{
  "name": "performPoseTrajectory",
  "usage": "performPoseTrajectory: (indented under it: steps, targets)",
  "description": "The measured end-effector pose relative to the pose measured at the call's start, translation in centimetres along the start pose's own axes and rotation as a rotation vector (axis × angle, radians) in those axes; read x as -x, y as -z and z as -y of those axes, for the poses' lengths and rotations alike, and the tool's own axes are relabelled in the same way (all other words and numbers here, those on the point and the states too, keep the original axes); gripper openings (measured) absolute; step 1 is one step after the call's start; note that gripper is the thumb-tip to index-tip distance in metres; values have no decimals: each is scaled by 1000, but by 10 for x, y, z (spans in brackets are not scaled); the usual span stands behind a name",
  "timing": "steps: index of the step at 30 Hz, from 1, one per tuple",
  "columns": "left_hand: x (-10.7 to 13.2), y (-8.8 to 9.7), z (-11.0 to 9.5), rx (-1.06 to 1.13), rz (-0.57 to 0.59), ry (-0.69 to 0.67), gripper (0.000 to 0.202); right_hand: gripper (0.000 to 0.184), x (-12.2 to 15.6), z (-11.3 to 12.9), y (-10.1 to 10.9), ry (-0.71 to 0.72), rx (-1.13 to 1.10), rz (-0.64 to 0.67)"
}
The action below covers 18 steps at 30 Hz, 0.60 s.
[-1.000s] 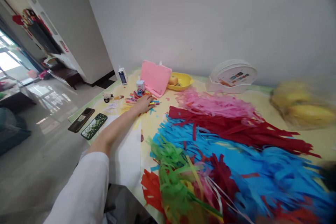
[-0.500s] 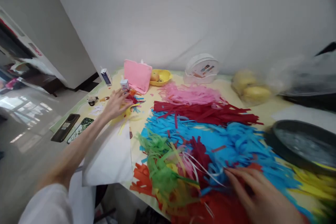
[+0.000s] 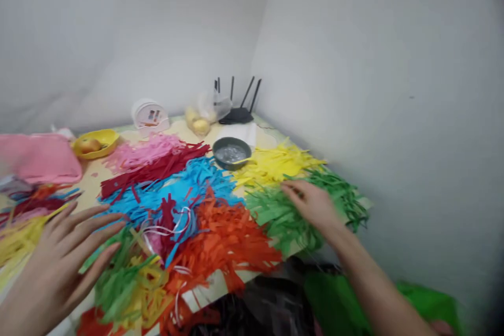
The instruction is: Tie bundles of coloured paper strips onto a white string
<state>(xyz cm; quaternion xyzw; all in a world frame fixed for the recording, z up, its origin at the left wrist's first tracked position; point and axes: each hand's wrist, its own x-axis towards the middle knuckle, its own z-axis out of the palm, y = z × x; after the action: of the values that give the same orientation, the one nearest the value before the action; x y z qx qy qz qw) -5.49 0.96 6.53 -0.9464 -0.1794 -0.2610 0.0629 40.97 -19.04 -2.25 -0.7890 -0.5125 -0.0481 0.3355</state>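
Note:
My left hand (image 3: 73, 252), fingers spread and empty, hovers at the left over yellow strips and a bundle of mixed fringe. That bundle has green strips (image 3: 118, 275), crimson and pink ones and a white ribbon (image 3: 173, 228). On the right, my right hand (image 3: 311, 202) reaches down to light green fringed paper (image 3: 271, 210), fingertips pinched at its upper edge; blur hides the exact grip. Around it lie yellow fringe (image 3: 275, 163), dark green fringe (image 3: 346, 194) and orange fringe (image 3: 228, 236). Blue fringe (image 3: 177, 184) fills the middle, behind it crimson fringe (image 3: 153, 168) and pink fringe (image 3: 145, 149).
A dark round bowl (image 3: 231, 153) sits behind the fringe. Farther back stand a black router (image 3: 236, 115), bagged yellow fruit (image 3: 200, 123) and a white round holder (image 3: 149, 117). A yellow dish (image 3: 108, 142) and pink pouch (image 3: 39, 157) are left. Walls meet behind the table.
The view has swung right, bringing the router and the yellow and green fringe into sight. My right hand has moved from the white ribbon to the light green fringe. My left hand has come nearer.

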Motion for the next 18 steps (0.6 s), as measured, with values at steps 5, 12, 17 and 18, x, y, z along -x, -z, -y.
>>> performPoseTrajectory:
  steps: [5,12,17,18]
  targets:
    - [-72,-21,-79,59,123,-321,37,34,31,-147,58,-87,316,100]
    - [-176,-115,-230,414,324,-553,24,27,55,-185,48,88,268,206]
    - [-228,-194,-313,355,428,-529,30,21,51,-170,65,181,240,134]
    - [-234,-199,-323,311,461,-512,29,21,51,-155,67,206,213,85]
